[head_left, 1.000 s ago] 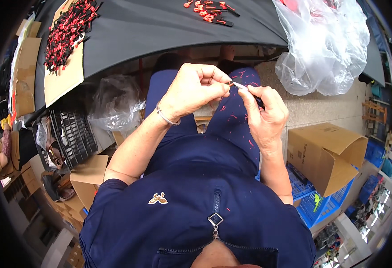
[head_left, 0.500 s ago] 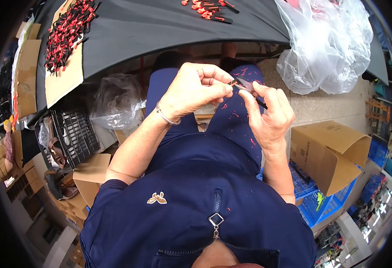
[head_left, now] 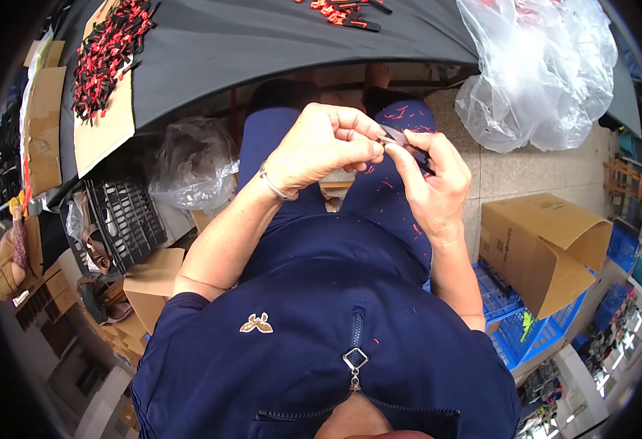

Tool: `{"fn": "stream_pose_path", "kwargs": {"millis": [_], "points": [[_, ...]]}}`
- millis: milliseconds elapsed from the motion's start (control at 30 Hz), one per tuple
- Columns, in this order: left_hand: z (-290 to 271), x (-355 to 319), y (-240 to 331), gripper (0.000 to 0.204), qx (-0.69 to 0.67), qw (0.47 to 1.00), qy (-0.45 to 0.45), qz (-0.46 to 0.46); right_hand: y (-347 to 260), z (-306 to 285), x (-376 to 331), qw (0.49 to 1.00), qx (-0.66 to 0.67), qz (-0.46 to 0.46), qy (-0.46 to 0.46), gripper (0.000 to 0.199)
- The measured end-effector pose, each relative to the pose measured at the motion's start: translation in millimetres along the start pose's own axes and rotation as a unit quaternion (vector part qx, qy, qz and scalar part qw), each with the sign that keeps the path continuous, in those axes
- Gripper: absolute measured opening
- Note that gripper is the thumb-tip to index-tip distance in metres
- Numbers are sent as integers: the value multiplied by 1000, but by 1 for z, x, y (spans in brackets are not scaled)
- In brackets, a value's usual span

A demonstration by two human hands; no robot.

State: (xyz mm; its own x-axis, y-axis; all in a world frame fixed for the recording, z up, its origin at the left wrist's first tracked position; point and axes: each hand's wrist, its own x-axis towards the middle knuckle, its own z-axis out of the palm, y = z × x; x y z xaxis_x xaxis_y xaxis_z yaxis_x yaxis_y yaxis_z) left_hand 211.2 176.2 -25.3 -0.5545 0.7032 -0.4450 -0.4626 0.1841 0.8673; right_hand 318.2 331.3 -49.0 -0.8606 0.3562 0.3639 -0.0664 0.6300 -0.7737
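My left hand (head_left: 327, 150) is closed, pinching a tiny part between thumb and fingertips; the fingers mostly hide it. Right against those fingertips, my right hand (head_left: 439, 179) grips small snips (head_left: 395, 136) with pointed metal blades and a dark handle. The blade tips meet the left fingertips, above my lap. Thin red scraps (head_left: 401, 113) lie scattered over my dark blue trouser leg. On the black-covered table (head_left: 277, 47) ahead, a heap of small black and red parts (head_left: 112, 58) rests on cardboard at the left, with a smaller pile (head_left: 346, 13) farther right.
Clear plastic bags (head_left: 537, 73) hang over the table's right side. An open cardboard box (head_left: 537, 245) sits on a blue crate (head_left: 533, 340) at my right. At my left are a black crate (head_left: 123, 219), a plastic bag (head_left: 193, 164) and another person (head_left: 10, 256).
The snips and my right hand have shifted slightly left, closer to my left fingertips. The orange bit that stuck out there is now mostly hidden. My left hand has barely moved.
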Motion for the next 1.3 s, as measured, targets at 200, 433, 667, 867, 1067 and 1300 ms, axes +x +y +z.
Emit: {"fn": "stream_pose_path", "kwargs": {"millis": [200, 433, 667, 867, 1067, 1300], "points": [[9, 0, 5, 14, -10, 1000, -13, 14, 14, 2, -10, 762, 550, 329, -98, 16], [6, 4, 0, 16, 1, 1000, -18, 6, -1, -4, -6, 870, 389, 299, -45, 16], [10, 4, -15, 18, -39, 999, 5, 36, 0, -8, -5, 968, 163, 184, -56, 15], [11, 1, -19, 13, 9, 999, 34, -13, 5, -12, -6, 830, 468, 298, -66, 18], [-2, -6, -55, 10, -50, 993, 90, -53, 18, -42, 16, 840, 510, 183, 11, 38], [22, -8, -47, 11, 66, 977, 179, 98, 2, -2, -2, 869, 350, 343, -72, 14]]}}
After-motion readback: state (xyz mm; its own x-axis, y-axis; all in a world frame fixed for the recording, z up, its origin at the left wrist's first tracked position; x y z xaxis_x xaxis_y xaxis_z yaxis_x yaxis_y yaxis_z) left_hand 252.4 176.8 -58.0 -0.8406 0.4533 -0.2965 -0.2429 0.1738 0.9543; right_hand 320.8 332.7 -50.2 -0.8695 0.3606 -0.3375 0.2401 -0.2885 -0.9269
